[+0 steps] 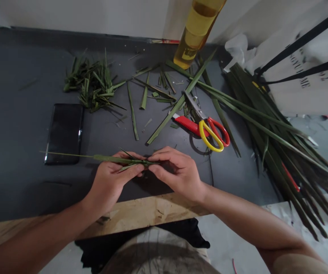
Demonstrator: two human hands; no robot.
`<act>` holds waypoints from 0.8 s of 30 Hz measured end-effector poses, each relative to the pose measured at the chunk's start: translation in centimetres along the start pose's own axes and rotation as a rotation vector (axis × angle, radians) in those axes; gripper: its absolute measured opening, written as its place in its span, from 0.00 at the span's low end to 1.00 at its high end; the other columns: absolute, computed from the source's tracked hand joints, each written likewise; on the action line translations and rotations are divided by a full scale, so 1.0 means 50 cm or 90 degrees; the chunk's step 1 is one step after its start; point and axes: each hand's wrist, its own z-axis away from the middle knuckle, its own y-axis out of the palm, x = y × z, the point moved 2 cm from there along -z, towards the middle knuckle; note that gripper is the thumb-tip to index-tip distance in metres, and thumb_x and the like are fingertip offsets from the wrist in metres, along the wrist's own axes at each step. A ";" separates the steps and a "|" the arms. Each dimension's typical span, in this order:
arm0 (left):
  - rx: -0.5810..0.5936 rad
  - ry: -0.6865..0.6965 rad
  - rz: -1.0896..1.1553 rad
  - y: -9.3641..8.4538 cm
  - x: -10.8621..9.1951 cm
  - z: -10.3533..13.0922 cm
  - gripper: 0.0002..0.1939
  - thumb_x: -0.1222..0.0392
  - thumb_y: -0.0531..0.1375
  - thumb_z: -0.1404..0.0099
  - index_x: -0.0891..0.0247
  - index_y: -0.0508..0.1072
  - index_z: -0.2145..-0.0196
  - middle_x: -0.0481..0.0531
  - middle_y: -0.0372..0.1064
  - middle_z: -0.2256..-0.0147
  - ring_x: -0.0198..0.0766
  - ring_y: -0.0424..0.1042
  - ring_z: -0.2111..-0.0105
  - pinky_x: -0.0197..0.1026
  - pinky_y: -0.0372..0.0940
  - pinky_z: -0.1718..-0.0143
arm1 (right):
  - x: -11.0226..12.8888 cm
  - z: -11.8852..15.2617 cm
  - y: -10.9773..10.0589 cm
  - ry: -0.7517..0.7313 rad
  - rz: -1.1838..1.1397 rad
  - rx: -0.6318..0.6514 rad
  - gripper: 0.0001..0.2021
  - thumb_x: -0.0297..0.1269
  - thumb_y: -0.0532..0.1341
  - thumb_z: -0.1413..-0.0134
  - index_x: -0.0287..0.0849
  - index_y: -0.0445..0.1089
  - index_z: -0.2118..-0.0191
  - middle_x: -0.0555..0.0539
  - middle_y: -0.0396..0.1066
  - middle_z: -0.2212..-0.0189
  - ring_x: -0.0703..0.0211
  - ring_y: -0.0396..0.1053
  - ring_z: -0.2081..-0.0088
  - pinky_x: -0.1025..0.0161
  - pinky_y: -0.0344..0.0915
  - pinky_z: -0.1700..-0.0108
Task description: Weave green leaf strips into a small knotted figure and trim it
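Observation:
Near the table's front edge, my left hand [111,177] is closed around a folded green leaf strip [115,159], thumb on top. A thin stem runs from the strip leftward over the black phone [64,133]. My right hand [178,171] pinches the strip's right end between thumb and fingertips. Short pointed leaf ends stick out around the folded part, and the fingers hide some of it. Beyond my right hand lie scissors [213,135] with one red and one yellow handle, partly over a red utility knife [187,123].
A pile of small woven leaf pieces [95,83] sits at the back left. Loose leaf scraps [145,97] are scattered mid-table. A bottle of yellow liquid [195,34] stands at the back. Long leaves [278,152] hang over the right edge, beside a white bag [309,72].

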 end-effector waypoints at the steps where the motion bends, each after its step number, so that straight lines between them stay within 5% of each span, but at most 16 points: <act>1: 0.004 -0.002 0.002 -0.001 0.001 0.000 0.06 0.55 0.76 0.41 0.56 0.85 0.68 0.53 0.80 0.62 0.42 0.79 0.66 0.40 0.77 0.66 | 0.000 0.001 0.000 -0.004 0.007 0.013 0.04 0.35 0.69 0.37 0.46 0.82 0.58 0.45 0.82 0.62 0.56 0.78 0.61 0.57 0.76 0.56; 12: 0.008 -0.036 0.028 0.004 -0.002 -0.001 0.09 0.56 0.77 0.44 0.55 0.83 0.66 0.51 0.82 0.66 0.44 0.81 0.67 0.43 0.78 0.64 | 0.000 0.005 0.006 0.018 0.040 -0.038 0.04 0.36 0.70 0.40 0.46 0.79 0.59 0.46 0.80 0.62 0.56 0.76 0.60 0.57 0.75 0.55; 15: -0.038 -0.048 0.110 0.012 -0.010 -0.003 0.10 0.59 0.77 0.47 0.54 0.81 0.69 0.49 0.83 0.64 0.43 0.81 0.63 0.43 0.78 0.59 | -0.002 0.011 0.014 0.133 -0.025 -0.096 0.08 0.40 0.72 0.43 0.45 0.76 0.62 0.49 0.76 0.68 0.61 0.71 0.68 0.62 0.73 0.63; 19: -0.048 -0.073 0.185 0.014 -0.013 -0.007 0.11 0.61 0.77 0.48 0.53 0.79 0.70 0.46 0.82 0.65 0.42 0.82 0.60 0.42 0.77 0.55 | -0.012 0.016 0.036 0.302 -0.221 -0.058 0.16 0.50 0.73 0.45 0.43 0.75 0.61 0.53 0.72 0.73 0.67 0.64 0.76 0.68 0.65 0.76; 24: -0.036 -0.082 0.175 0.015 -0.010 -0.002 0.13 0.60 0.77 0.49 0.53 0.77 0.71 0.46 0.81 0.66 0.43 0.81 0.62 0.46 0.77 0.53 | -0.015 0.019 0.051 0.360 -0.286 -0.013 0.21 0.56 0.76 0.50 0.43 0.75 0.63 0.56 0.68 0.78 0.68 0.62 0.79 0.69 0.64 0.79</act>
